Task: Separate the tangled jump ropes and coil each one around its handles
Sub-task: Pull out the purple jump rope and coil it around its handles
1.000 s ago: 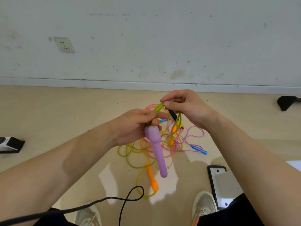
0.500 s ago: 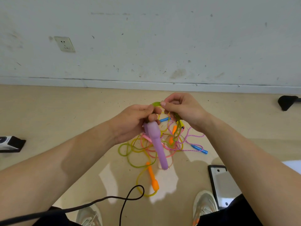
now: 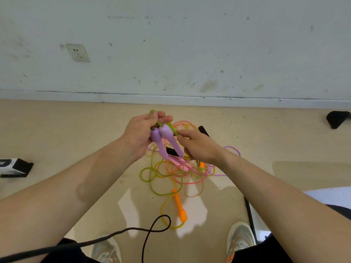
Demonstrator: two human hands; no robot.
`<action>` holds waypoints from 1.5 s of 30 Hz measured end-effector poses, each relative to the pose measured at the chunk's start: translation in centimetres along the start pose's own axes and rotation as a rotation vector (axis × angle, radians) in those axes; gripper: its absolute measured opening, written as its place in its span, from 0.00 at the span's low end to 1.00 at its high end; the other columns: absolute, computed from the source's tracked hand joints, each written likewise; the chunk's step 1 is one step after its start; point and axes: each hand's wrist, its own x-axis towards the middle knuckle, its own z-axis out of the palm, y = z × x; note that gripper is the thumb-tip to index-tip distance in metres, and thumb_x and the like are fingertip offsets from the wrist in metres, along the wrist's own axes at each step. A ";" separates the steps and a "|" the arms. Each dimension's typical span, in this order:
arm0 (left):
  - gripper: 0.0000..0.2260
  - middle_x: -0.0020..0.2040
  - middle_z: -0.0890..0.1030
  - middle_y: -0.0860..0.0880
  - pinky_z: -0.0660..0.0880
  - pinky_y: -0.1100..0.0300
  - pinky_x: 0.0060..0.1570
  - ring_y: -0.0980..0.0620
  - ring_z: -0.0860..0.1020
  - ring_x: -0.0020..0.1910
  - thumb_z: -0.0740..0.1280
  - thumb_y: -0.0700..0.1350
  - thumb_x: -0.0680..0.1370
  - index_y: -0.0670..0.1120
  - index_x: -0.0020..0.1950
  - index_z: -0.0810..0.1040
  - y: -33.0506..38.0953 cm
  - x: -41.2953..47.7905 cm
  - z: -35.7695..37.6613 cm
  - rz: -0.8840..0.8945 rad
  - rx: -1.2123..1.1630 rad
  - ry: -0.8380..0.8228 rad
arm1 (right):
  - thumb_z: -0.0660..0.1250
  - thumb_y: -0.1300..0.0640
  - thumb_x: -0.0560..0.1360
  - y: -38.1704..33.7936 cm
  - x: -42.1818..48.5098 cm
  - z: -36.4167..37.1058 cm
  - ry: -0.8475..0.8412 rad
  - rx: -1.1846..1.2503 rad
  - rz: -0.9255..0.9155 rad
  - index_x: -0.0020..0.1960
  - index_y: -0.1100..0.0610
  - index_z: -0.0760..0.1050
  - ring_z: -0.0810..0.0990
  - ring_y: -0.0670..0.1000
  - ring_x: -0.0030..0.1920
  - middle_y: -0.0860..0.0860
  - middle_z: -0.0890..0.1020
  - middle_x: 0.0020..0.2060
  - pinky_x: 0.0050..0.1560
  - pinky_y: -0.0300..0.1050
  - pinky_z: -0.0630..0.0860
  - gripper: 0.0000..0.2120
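Purple handles (image 3: 167, 143) hang toward five o'clock from the left hand (image 3: 139, 133) pinching green rope (image 3: 161, 123); right hand (image 3: 199, 148) pinches it at three o'clock.

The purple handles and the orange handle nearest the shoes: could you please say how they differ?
The purple handles hang from the left hand; the orange handle lies on the floor. The purple handles sit side by side; the orange handle is alone. Both are rope handles.

So the tan floor (image 3: 57, 130) has a rope tangle (image 3: 171, 173) right under the left hand (image 3: 140, 135) and right hand (image 3: 199, 147), an orange handle (image 3: 180, 207) and a looped black cable (image 3: 152, 230) nearer me, and a black-and-white box (image 3: 15, 168) way off left.
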 end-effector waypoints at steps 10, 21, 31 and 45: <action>0.07 0.52 0.86 0.49 0.77 0.58 0.51 0.54 0.84 0.51 0.64 0.41 0.83 0.45 0.54 0.82 -2.0 0.7 -0.5 0.115 0.229 0.007 | 0.56 0.55 0.81 -2.8 -1.2 1.1 0.219 -0.149 -0.079 0.30 0.54 0.62 0.66 0.52 0.31 0.50 0.68 0.27 0.30 0.45 0.60 0.21; 0.07 0.48 0.85 0.41 0.73 0.71 0.36 0.62 0.82 0.43 0.66 0.36 0.81 0.41 0.55 0.83 -0.9 0.3 0.8 0.273 0.300 0.017 | 0.60 0.55 0.83 -4.2 -2.4 2.2 0.261 0.749 0.087 0.46 0.63 0.79 0.71 0.52 0.25 0.52 0.79 0.29 0.34 0.48 0.69 0.15; 0.09 0.52 0.86 0.53 0.77 0.68 0.49 0.64 0.82 0.52 0.67 0.37 0.80 0.48 0.55 0.83 -1.8 -0.6 2.6 0.232 0.174 0.091 | 0.57 0.56 0.82 -2.6 -1.5 4.2 0.372 0.083 -0.143 0.39 0.57 0.76 0.78 0.57 0.32 0.55 0.82 0.32 0.33 0.52 0.73 0.16; 0.20 0.68 0.77 0.50 0.71 0.49 0.69 0.54 0.76 0.68 0.57 0.31 0.82 0.45 0.73 0.71 -2.2 0.2 1.0 0.215 0.377 -0.083 | 0.57 0.55 0.82 -2.9 -1.9 2.7 0.328 0.090 -0.088 0.35 0.54 0.74 0.78 0.52 0.31 0.54 0.83 0.34 0.34 0.49 0.73 0.18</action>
